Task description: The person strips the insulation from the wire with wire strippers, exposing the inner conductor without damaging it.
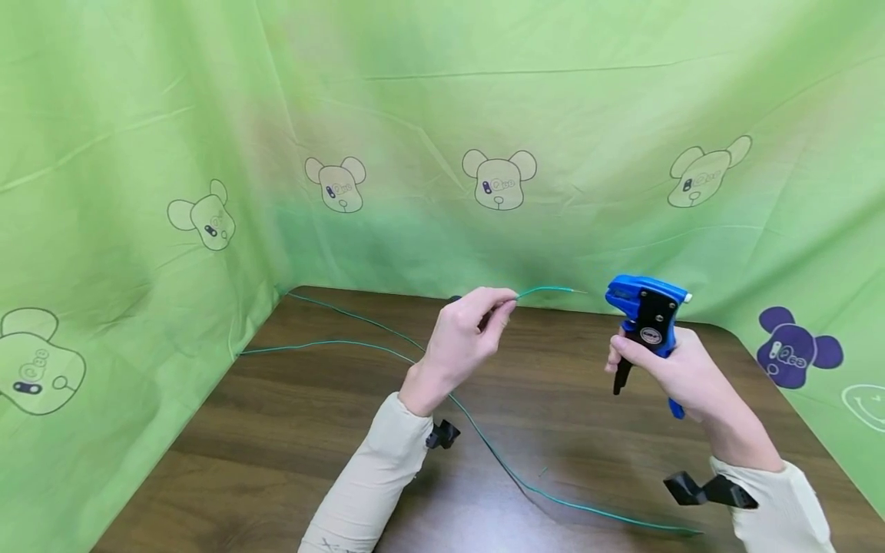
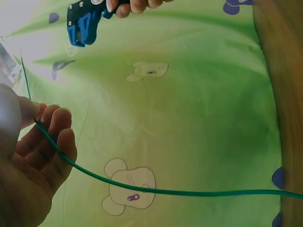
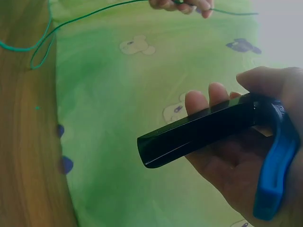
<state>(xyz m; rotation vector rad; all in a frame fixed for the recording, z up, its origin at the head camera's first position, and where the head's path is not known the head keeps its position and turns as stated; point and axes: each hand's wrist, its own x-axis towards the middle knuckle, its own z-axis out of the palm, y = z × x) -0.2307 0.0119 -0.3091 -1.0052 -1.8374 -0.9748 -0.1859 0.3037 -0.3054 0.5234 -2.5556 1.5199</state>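
Between thumb and fingertips, my left hand (image 1: 465,338) pinches a thin green wire (image 1: 546,289) above the table. A short piece of the wire sticks out to the right, its very tip a thin pale strand. My right hand (image 1: 681,372) grips a blue and black wire stripper (image 1: 650,311), held upright with its blue head pointing left. A gap lies between the wire tip and the tool's head. In the right wrist view the black handle (image 3: 199,130) and blue handle (image 3: 277,165) stand spread apart in the palm. The left wrist view shows the wire (image 2: 118,183) running across the fingers.
More of the green wire (image 1: 574,503) trails over the brown wooden table (image 1: 311,430), with lengths reaching the left edge. A tiny green scrap (image 1: 543,470) lies near the front. Green cloth (image 1: 415,100) with bear drawings hangs around the table's back and sides.
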